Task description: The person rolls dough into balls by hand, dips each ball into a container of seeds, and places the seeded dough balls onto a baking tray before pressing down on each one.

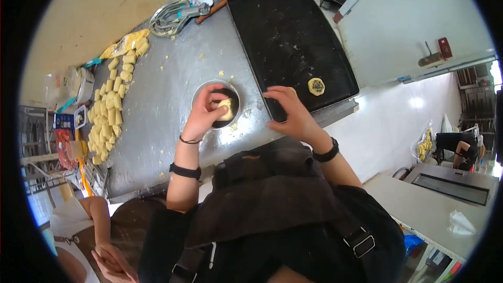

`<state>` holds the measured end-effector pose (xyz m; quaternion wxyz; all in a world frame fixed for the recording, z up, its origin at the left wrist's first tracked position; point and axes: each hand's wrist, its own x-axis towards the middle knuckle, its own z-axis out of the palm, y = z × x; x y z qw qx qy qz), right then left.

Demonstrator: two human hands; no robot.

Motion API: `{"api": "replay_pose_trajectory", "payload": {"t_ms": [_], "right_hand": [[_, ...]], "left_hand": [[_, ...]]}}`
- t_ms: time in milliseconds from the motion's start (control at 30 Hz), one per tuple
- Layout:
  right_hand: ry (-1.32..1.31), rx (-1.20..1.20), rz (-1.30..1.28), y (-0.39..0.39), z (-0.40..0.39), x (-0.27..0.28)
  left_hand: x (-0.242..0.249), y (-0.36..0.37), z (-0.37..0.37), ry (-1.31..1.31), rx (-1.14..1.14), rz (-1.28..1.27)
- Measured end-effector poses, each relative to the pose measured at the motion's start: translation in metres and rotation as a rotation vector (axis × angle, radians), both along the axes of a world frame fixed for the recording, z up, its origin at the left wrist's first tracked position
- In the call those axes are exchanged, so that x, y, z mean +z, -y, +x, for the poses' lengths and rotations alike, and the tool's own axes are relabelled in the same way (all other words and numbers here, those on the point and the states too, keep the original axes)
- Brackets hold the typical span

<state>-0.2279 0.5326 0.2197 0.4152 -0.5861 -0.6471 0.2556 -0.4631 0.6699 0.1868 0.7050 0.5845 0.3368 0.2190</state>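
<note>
My left hand (pixel 206 109) grips a pale yellow dough piece (pixel 226 110) between thumb and fingers, inside a round metal bowl (pixel 239 102). Dark contents, whose kind I cannot make out, show in the bowl around the dough. To the right, my right hand (pixel 292 114) is held with thumb and fingers apart and nothing between them, over the near left edge of a black baking tray (pixel 293 36). On that tray lies one flat dough round (pixel 316 86) with dark specks on top.
Many dough pieces (pixel 107 112) are heaped along the left of the metal table (pixel 173 81). A grey metal tool (pixel 181 17) and a wooden rolling pin (pixel 216 8) lie at the back. Another person's hands (pixel 112 262) show at lower left.
</note>
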Motion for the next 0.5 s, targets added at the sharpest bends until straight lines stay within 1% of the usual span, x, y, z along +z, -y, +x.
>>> {"api": "replay_pose_trajectory", "payload": {"t_ms": [33,67,133,167,267,300,400,467,500], "right_hand": [[0.024,0.051,0.05,-0.008,-0.01,0.002],[0.003,0.099,0.051,-0.014,-0.018,0.0],[-0.032,0.19,0.055,-0.023,-0.025,-0.003],[0.008,0.231,0.049,-0.026,-0.025,-0.004],[-0.046,0.257,-0.056,-0.024,-0.014,-0.001],[-0.042,0.217,-0.034,-0.021,-0.009,-0.002],[-0.146,0.191,-0.12,-0.012,0.021,-0.012],[-0.162,0.1,-0.156,-0.006,0.059,-0.028],[-0.067,0.013,-0.169,0.001,0.085,-0.039]], "left_hand": [[0.011,0.013,0.004,0.095,0.073,-0.161],[0.012,0.022,0.005,0.214,0.051,-0.304],[0.011,0.042,0.018,0.38,0.075,-0.457],[0.004,0.048,0.022,0.382,0.072,-0.461],[-0.002,0.062,0.038,0.372,0.132,-0.555],[-0.002,0.066,0.043,0.343,0.128,-0.534],[-0.001,0.078,0.069,0.171,0.154,-0.522],[-0.012,0.087,0.083,0.164,0.13,-0.503],[-0.011,0.091,0.088,0.169,0.121,-0.498]]}}
